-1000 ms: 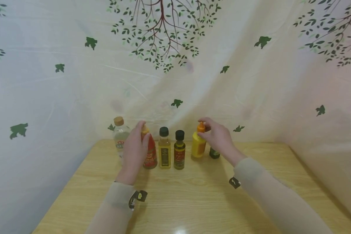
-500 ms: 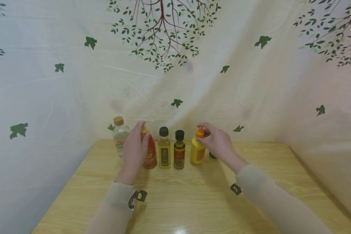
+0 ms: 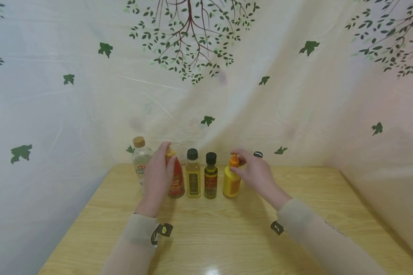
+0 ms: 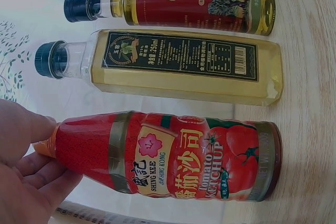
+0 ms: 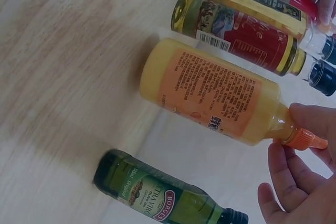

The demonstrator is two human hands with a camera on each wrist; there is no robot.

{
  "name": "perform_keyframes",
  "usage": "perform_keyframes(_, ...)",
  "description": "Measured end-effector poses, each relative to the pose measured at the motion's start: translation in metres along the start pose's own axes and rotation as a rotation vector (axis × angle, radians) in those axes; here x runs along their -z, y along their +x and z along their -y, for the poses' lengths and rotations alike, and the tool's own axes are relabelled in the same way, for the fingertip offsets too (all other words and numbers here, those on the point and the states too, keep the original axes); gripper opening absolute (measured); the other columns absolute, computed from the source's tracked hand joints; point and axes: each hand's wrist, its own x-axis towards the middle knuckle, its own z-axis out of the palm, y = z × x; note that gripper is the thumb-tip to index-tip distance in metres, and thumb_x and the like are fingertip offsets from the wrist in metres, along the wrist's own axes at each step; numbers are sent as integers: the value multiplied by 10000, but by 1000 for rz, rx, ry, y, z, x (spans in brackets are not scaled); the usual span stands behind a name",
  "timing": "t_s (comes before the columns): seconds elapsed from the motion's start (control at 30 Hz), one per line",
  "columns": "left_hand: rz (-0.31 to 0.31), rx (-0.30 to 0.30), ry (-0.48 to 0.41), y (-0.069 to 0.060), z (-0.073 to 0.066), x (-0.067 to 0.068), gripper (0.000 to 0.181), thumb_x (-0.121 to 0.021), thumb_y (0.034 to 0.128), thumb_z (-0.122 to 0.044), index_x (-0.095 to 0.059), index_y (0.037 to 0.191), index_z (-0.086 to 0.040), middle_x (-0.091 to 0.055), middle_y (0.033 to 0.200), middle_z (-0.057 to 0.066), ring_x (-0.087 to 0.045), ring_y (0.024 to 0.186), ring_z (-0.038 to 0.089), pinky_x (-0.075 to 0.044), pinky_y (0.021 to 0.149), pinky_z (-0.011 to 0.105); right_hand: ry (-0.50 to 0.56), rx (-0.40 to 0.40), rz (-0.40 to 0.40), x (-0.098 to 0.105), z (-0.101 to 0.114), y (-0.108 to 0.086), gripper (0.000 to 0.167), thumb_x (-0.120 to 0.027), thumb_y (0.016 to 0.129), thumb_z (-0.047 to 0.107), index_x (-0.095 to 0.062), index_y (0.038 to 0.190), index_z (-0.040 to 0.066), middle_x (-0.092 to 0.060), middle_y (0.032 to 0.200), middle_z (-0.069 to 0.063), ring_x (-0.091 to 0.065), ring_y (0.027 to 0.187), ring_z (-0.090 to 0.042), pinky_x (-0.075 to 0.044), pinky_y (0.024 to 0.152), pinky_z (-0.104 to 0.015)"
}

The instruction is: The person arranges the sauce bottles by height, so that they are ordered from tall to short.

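My left hand point(image 3: 157, 173) grips the neck and cap of a red tomato ketchup bottle point(image 4: 184, 156), which stands upright on the wooden table. With thumb and fingers, my right hand point(image 3: 258, 172) pinches a yellow squeeze bottle point(image 3: 230, 183) at its orange pointed cap. An orange label with fine print covers its side in the right wrist view. Between the hands stand a square bottle of pale oil point(image 3: 194, 179) and a dark-capped olive oil bottle point(image 3: 211, 181) with a red label. The yellow bottle is just right of that olive oil, apart from it.
A clear bottle with a brown cap point(image 3: 139, 142) stands at the left, partly behind my left hand. Behind my right hand is a small green olive oil bottle point(image 5: 163, 187). A leaf-printed cloth point(image 3: 206, 95) hangs along the table's point(image 3: 210, 233) back edge.
My right hand has drawn the yellow squeeze bottle toward me and slightly left, into line with the other bottles. The green bottle's cap has come into sight behind it. My left hand stays put.
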Motion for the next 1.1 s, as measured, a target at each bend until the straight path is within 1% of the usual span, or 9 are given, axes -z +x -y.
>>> perform_keyframes(0.1,-1,-6,2,0,0,0,494,-681,1106,-96,-514,1569,-48,-699,1333,220,-690,1187,423,-581,1012,585,7,2,0,-2,1,-2,539,-858,999,238,-644,1492,210,-784,1304,-105,-742,1106,-340,-608,917,-528)
perform_keyframes(0.27,1,-5,-1,0,0,0,495,-684,1103,-91,-516,1566,-42,-701,1325,224,-692,1177,426,-584,1004,586,0,35,-13,-5,1,-6,527,-864,993,229,-656,1476,194,-793,1275,-104,-740,1101,-329,-603,914,-532)
perform_keyframes(0.47,7,12,-2,0,-2,1,496,-682,1107,-105,-522,1574,-52,-700,1345,215,-692,1195,419,-584,1015,583,-3,59,-21,-8,2,-8,520,-870,987,223,-666,1463,182,-800,1250,-97,-743,1060,-316,-596,865,-509)
perform_keyframes(0.63,5,8,-1,0,-1,1,494,-679,1111,-110,-519,1574,-49,-699,1346,216,-693,1191,417,-585,1009,582,-9,62,-18,-9,3,-9,520,-870,989,231,-664,1464,187,-802,1240,-90,-741,1023,-296,-592,822,-478)
perform_keyframes(0.77,3,0,-1,-1,-1,1,493,-680,1109,-108,-518,1572,-51,-699,1341,214,-693,1183,414,-586,1004,580,-11,59,-10,-9,3,-10,521,-869,991,231,-663,1468,189,-800,1245,-86,-735,1043,-289,-595,842,-485)
perform_keyframes(0.9,1,-1,-4,-1,-2,1,495,-683,1107,-104,-519,1571,-52,-700,1340,212,-695,1178,413,-588,1002,579,-5,56,-3,-10,3,-10,527,-866,993,228,-658,1476,187,-796,1255,-88,-738,1088,-317,-599,887,-514)
perform_keyframes(0.97,2,2,-4,-1,-3,1,497,-681,1108,-105,-518,1574,-49,-700,1341,212,-696,1175,411,-590,999,577,-4,64,-3,-11,3,-10,531,-864,995,225,-655,1481,183,-793,1259,-91,-740,1103,-331,-599,897,-523)
perform_keyframes(1.1,5,14,-2,-1,-3,2,497,-678,1111,-109,-517,1577,-50,-699,1344,210,-696,1173,407,-592,990,574,-23,95,-7,-13,1,-9,543,-862,996,219,-646,1491,166,-784,1260,-90,-738,1104,-308,-603,906,-529)
